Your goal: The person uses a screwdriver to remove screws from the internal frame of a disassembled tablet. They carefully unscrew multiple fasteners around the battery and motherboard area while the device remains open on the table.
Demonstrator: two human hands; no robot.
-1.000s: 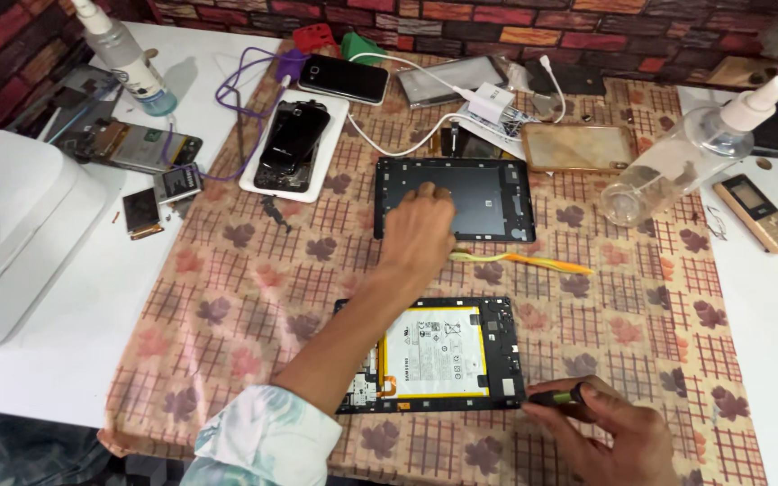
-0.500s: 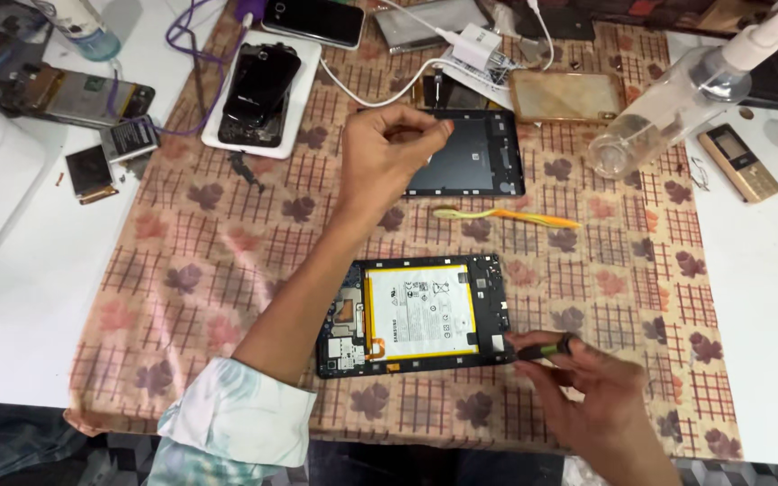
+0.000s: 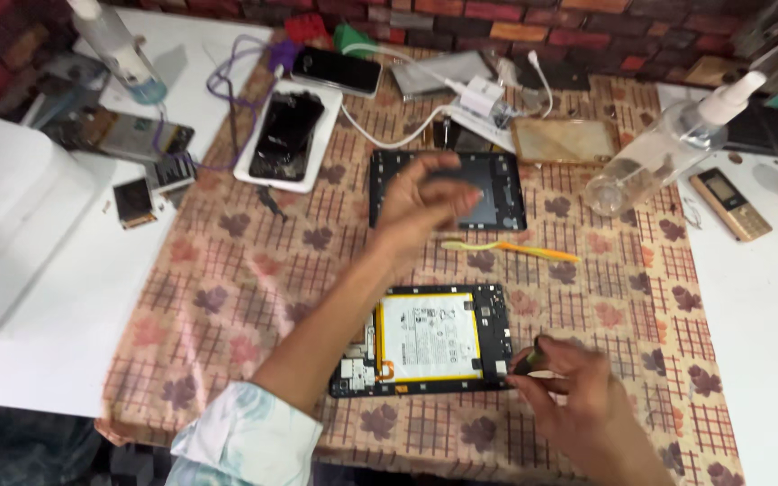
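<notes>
White battery and dark circuit boards fill the opened tablet (image 3: 431,340), which lies flat on the checked, leaf-printed cloth (image 3: 227,297) near the front edge of the table. At its right-hand lower corner the right hand (image 3: 578,396) pinches a small dark tool (image 3: 528,362) between thumb and fingers, the tip touching the tablet's frame. Beyond the tablet a yellow and orange pry stick (image 3: 508,247) lies on the cloth. Over it, and over the near edge of the black back cover (image 3: 506,193), the left hand (image 3: 425,202) hangs in the air, blurred; its fingers are loosely curled, and whether they hold anything I cannot tell. Farther off, a cracked black phone (image 3: 285,135) rests on a white tray, a clear spray bottle (image 3: 668,148) lies tilted to the right, and a white charger (image 3: 479,94) with its cable sits near the brick wall.
</notes>
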